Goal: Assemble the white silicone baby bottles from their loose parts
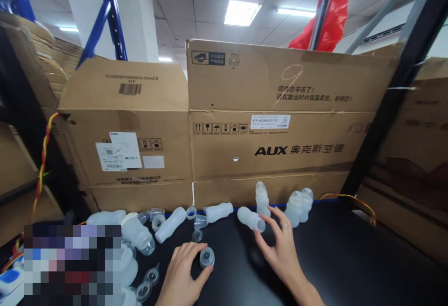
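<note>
In the head view, my left hand (pixel 187 268) curls its thumb and forefinger round a small translucent bottle cap (pixel 207 258) with a raised centre, low over the black surface. My right hand (pixel 280 245) has its thumb and forefinger at the open neck of a frosted plastic bottle (pixel 248 218). That bottle is tilted, its mouth towards me. Just behind my right fingertips stands a capped bottle (pixel 261 198). Two more capped bottles, a nearer one (pixel 294 209) and a farther one (pixel 307 203), stand to the right.
Bottles lie along the back, among them one (pixel 171 225) and another (pixel 219 212), with loose clear caps (pixel 200 222) and rings (pixel 158 222). Clear lidded parts (pixel 147 283) lie left of my left hand. Cardboard (pixel 224 156) walls the back; dark posts (pixel 378 110) flank it.
</note>
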Demonstrator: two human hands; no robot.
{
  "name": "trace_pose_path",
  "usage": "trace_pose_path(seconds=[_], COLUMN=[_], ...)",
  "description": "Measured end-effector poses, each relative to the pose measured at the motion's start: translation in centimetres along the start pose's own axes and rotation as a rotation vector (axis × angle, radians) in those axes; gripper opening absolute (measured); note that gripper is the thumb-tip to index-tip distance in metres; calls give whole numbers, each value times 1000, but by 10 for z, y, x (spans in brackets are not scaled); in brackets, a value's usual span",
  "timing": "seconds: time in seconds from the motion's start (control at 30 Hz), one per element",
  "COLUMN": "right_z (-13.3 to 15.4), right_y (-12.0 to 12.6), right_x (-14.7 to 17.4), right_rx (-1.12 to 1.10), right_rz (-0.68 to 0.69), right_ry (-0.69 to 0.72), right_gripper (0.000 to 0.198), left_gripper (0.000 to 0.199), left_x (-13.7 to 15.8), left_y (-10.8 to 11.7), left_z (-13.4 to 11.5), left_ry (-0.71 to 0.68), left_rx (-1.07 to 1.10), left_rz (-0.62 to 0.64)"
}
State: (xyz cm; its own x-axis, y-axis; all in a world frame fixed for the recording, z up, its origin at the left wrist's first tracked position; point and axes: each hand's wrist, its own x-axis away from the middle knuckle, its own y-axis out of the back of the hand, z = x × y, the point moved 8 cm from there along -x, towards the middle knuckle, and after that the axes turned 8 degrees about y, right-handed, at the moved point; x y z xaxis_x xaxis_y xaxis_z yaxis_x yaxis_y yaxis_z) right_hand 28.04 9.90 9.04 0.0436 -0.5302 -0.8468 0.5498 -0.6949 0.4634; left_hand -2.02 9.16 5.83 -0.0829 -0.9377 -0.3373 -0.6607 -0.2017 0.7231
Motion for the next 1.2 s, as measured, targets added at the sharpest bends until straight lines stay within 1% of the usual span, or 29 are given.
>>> trace_pose_path(seconds=[0.1, 0.17, 0.23, 0.33, 0.4, 0.47, 0.57, 0.63, 0.73, 0.83, 0.93, 1.03, 1.13, 1.2], right_z=[8, 20, 36, 61, 73, 80, 89, 95, 100, 100, 96, 94, 97, 101], right_y=[-1, -8, -20, -43, -54, -61, -66, -67, -68, -69, -69, -71, -76, -78], right_x=[4, 8, 14, 29, 39, 46, 50, 49, 51, 55, 58, 60, 62, 62], right_rx=[-254, -388, -524, -714, -766, -793, -892, -957, -974, -950, -975, -1125, -1337, -1421], right_rz=[5, 52, 144, 324, 410, 457, 489, 506, 548, 535, 423, 331, 311, 304], right_ry=[-109, -162, -199, -204, -196, -202, -202, -198, -196, -201, -245, -336, -487, -575], right_gripper=[30, 35, 47, 64, 69, 73, 82, 91, 100, 98, 96, 99, 110, 116], left_gripper=[39, 38, 36, 41, 43, 43, 41, 39, 39, 39, 45, 47, 44, 42], left_x=[1, 1, 0, 0, 0, 2, 7, 10, 11, 12, 14, 15, 17, 17], left_y=[9, 15, 18, 19, 19, 16, 12, 10, 7, -1, -12, -20, -27, -30], left_z=[0, -3, -7, -11, -13, -16, -22, -26, -26, -17, -10, -14, -23, -25], left_ry=[43, 81, 132, 192, 201, 196, 182, 175, 182, 247, 331, 339, 328, 337], left_rx=[157, 285, 421, 611, 705, 754, 745, 724, 681, 682, 794, 912, 1013, 1057], left_rz=[-55, -51, -9, 53, 78, 106, 143, 147, 133, 125, 147, 190, 271, 274])
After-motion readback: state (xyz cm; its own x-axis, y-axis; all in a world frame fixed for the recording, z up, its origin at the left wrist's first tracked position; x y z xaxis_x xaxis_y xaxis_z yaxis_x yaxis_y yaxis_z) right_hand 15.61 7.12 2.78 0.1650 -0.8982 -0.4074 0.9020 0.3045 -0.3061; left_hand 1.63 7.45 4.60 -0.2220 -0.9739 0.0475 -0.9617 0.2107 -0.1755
